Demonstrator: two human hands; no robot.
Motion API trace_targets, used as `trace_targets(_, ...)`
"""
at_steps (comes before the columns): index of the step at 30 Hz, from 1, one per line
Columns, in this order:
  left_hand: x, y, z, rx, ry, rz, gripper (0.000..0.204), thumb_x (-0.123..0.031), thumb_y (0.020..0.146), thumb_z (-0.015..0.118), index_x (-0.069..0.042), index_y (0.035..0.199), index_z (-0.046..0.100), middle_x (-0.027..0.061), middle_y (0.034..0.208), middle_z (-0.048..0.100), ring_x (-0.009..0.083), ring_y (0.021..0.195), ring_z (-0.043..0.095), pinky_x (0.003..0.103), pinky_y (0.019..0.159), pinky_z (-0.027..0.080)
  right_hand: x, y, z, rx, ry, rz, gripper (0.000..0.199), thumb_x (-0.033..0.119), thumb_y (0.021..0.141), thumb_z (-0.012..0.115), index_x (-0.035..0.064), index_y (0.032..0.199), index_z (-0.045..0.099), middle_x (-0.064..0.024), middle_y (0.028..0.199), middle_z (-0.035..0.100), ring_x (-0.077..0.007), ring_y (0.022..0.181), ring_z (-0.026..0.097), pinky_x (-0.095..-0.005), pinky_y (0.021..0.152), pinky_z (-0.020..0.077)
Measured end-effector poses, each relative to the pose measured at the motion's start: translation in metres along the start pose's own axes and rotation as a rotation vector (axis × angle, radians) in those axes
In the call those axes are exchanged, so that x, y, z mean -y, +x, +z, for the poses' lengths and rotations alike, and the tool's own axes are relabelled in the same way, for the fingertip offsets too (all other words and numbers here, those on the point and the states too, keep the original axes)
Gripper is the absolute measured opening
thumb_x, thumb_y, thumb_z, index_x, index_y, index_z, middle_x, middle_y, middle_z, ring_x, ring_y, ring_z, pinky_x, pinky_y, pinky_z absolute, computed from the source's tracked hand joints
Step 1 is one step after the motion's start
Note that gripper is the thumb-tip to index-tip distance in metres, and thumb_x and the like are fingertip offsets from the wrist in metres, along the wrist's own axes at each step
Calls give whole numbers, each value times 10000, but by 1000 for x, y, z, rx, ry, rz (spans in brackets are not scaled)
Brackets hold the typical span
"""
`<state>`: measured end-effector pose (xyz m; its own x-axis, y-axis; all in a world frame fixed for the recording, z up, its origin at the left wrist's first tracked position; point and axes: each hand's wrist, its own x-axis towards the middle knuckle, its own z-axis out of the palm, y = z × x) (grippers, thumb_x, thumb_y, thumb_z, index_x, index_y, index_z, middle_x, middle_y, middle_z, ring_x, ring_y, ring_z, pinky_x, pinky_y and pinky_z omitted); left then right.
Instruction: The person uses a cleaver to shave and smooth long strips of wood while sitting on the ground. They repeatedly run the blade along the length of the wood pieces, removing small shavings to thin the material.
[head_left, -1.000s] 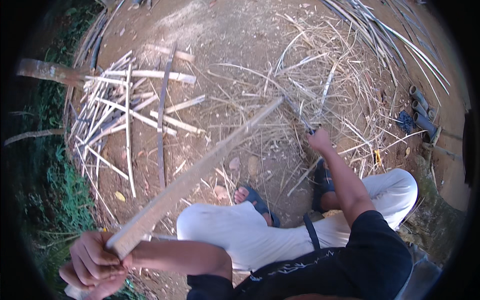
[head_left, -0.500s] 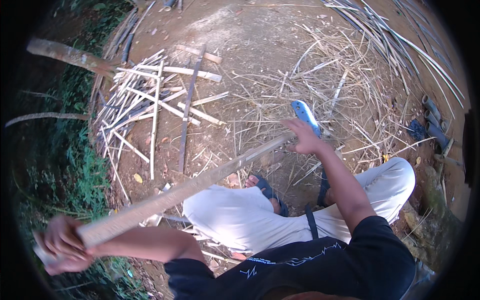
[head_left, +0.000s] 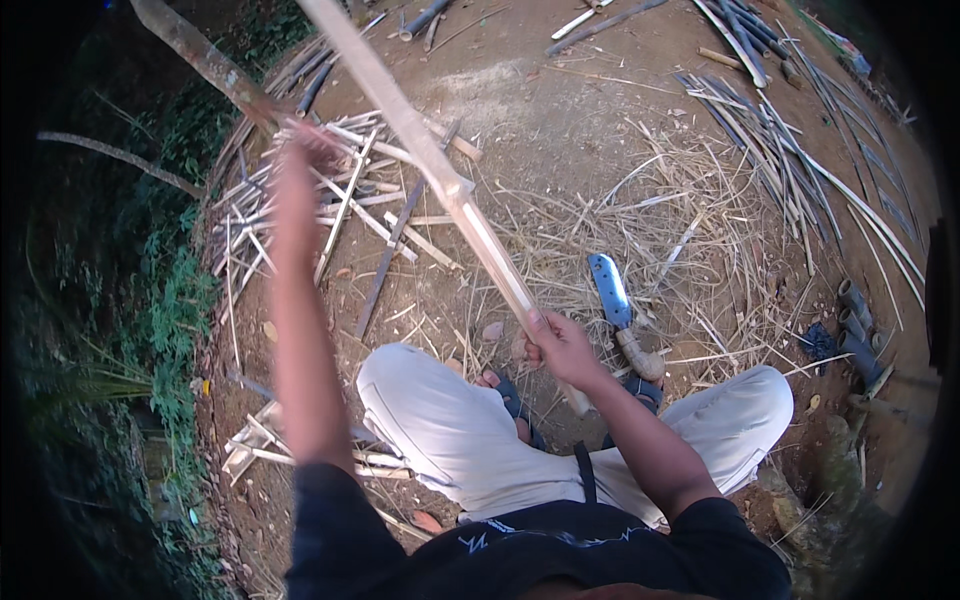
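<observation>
My right hand (head_left: pixel 562 350) is wrapped round a long split bamboo strip (head_left: pixel 400 115) near its lower end, over the gap between my knees. The strip slants up and away to the far left, past the top of the picture, with a knobby joint partway along it. My left hand (head_left: pixel 312 145) is stretched forward to the left of the strip, apart from it and in front of a pile of cut strips; motion smears its fingers. A wide-bladed chopping knife (head_left: pixel 611 288) with a pale curved handle (head_left: pixel 638 357) lies on the ground by my right foot.
Cut bamboo strips (head_left: pixel 345 215) lie piled at the left, with a dark flat bar (head_left: pixel 385 270) across the pile's near side. Thin shavings (head_left: pixel 640 215) cover the ground ahead. Long strips (head_left: pixel 760 150) lie far right, short bamboo tubes (head_left: pixel 855 315) nearer. Green plants (head_left: pixel 175 350) border the left.
My left hand has let go of the strip's end at lower left and swung forward. My right hand has come nearer my lap, and the strip now points to the far left.
</observation>
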<state>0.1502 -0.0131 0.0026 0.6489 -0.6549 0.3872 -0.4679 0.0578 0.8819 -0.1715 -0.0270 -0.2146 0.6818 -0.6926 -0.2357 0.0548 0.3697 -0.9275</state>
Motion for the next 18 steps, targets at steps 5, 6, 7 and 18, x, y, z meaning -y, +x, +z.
trace_targets(5, 67, -244, 122, 647, -315, -830, 649, -569, 1028, 179, -37, 1000, 550, 44, 814, 555, 172, 766, 565, 348, 746, 496, 11, 4, 10, -154, 151, 82, 476, 423, 1052, 348, 5, 984, 563, -38, 645, 533, -118, 515, 512, -273, 484, 466)
trace_targets(6, 78, -276, 132, 589, -328, -762, 625, -562, 1029, 220, -37, 1070, 557, 62, 857, 582, 166, 796, 596, 315, 753, 517, 9, 8, 12, -223, 135, 103, 478, 413, 1056, 337, -1, 979, 564, -44, 647, 546, -126, 519, 526, -277, 490, 476)
trace_targets(7, 82, -300, 136, 587, -321, -861, 630, -573, 1023, 224, -47, 1142, 551, 82, 893, 612, 184, 817, 634, 346, 730, 529, 6, 12, 12, -271, 163, 113, 477, 412, 1055, 335, -2, 984, 563, -48, 647, 549, -132, 512, 531, -283, 483, 480)
trace_targets(18, 96, -333, 130, 688, -393, -1214, 466, -488, 1016, 420, -37, 915, 482, -2, 530, 389, 111, 324, 370, 286, 330, 373, -57, 22, -56, -293, -67, 424, 399, 313, 1035, 402, 1, 918, 623, -70, 645, 600, -163, 476, 552, -298, 430, 448)
